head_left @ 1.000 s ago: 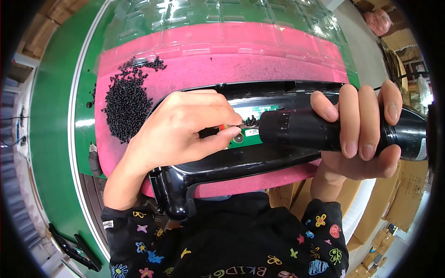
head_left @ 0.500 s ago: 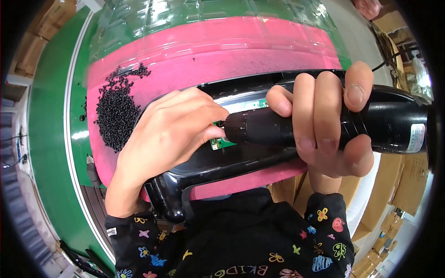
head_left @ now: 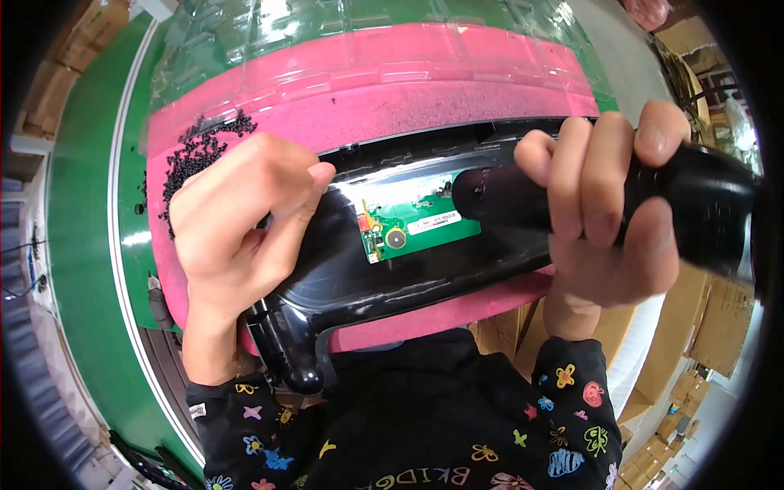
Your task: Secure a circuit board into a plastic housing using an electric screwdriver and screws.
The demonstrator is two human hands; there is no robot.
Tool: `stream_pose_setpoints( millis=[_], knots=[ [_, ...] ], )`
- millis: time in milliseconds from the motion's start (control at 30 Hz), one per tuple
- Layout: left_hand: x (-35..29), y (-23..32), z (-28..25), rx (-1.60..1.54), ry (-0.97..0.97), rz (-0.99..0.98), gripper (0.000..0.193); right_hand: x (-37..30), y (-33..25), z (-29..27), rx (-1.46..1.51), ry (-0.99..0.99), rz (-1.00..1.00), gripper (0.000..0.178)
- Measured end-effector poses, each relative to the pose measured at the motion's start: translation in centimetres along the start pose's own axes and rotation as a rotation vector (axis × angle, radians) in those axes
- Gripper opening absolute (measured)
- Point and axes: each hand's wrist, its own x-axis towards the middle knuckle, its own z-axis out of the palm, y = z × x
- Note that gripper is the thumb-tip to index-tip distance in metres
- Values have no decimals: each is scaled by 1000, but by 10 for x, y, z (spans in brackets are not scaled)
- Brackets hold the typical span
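My right hand (head_left: 600, 204) is wrapped round a black electric screwdriver (head_left: 514, 200), which points left over the far right part of a green circuit board (head_left: 425, 237). The board lies inside a long, glossy black plastic housing (head_left: 343, 286); a white label and a round coin-like part show on it. The screwdriver's head hides the spot under it, so I cannot tell if its bit touches anything. Over the housing's left end, my left hand (head_left: 241, 216) is closed with curled fingers; whatever lies inside them is hidden. Behind that hand is a pile of small black screws (head_left: 200, 151).
A pink mat (head_left: 392, 102) lies under the housing on a green table (head_left: 86, 245). Clear plastic trays (head_left: 343, 37) stand along the far side. Cardboard boxes (head_left: 694, 327) are at the right, and a small dark object (head_left: 158, 304) sits at the mat's left edge.
My left hand has moved left from the screwdriver's tip and curled in, uncovering the board. The screwdriver has shifted right and slightly away, still in my right hand.
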Motion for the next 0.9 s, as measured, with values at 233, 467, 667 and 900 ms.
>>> stream_pose_setpoints(
  millis=[233,467,667,900],
  knots=[
    [-5,2,8,0,-314,-266,17,4,-16,3,-152,198,173,30],
    [-8,1,10,-40,-423,-245,27,5,-9,8,-197,205,180,34],
    [-11,2,7,1,-526,-239,34,10,-3,15,-262,224,229,34],
    [-12,3,5,105,-679,-311,41,10,-2,17,-299,197,235,27]
  ],
)
